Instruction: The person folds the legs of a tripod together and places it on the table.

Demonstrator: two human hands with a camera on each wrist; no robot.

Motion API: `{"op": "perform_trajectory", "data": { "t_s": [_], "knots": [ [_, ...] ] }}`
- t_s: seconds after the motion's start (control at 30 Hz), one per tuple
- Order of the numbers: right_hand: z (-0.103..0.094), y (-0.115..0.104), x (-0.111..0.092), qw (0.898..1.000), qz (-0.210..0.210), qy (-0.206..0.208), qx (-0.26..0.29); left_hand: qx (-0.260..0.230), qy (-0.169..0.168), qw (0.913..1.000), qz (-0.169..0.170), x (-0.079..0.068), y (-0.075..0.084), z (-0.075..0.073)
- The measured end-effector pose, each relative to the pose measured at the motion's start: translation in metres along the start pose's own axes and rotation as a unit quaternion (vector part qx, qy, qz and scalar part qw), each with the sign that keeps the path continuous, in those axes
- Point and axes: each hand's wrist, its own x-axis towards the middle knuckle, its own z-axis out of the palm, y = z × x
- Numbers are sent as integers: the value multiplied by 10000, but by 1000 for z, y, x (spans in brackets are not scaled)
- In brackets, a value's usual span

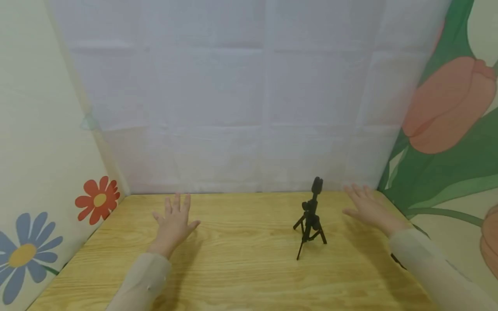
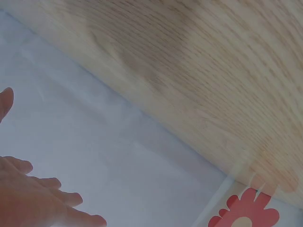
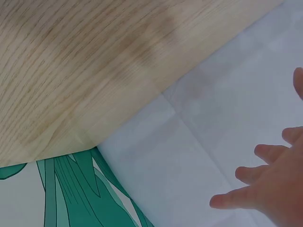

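A small black tripod [image 1: 310, 216] with a clamp-like head stands on the wooden table [image 1: 233, 268], right of the middle. My left hand [image 1: 173, 226] is held over the table's left part, fingers spread and holding nothing. To the right of the tripod, apart from it, my right hand [image 1: 371, 211] hovers with its fingers extended and nothing in them. In the left wrist view the left hand [image 2: 33, 201] shows spread fingers at the lower left corner. The right hand [image 3: 279, 184] appears the same way at the right edge of the right wrist view.
A white creased cloth [image 1: 218, 95] hangs behind the table's far edge. Flower-printed cloth walls stand on both sides, with a red flower [image 1: 99, 200] at left and a pink tulip [image 1: 447, 108] at right. A small dark object [image 1: 398, 261] shows beside the right sleeve.
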Motion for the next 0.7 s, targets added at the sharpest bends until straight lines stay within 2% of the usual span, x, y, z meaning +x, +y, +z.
{"op": "perform_trajectory", "data": {
  "t_s": [0.23,0.37,0.5,0.57,0.7],
  "knots": [
    [-4,-6,-2,9986,-403,316,141,-191,-167,9996,96,0,4,3],
    [-8,-15,-4,9964,-576,524,331,-146,52,9991,406,-3,4,11],
    [-14,-28,-7,9951,-541,543,632,-103,331,9972,664,-6,4,21],
    [-17,-35,-9,9936,-491,546,854,-330,222,9969,682,-7,7,26],
    [-23,-51,-16,9874,-502,650,1354,-1024,-376,9926,534,-14,12,32]
  ]
}}
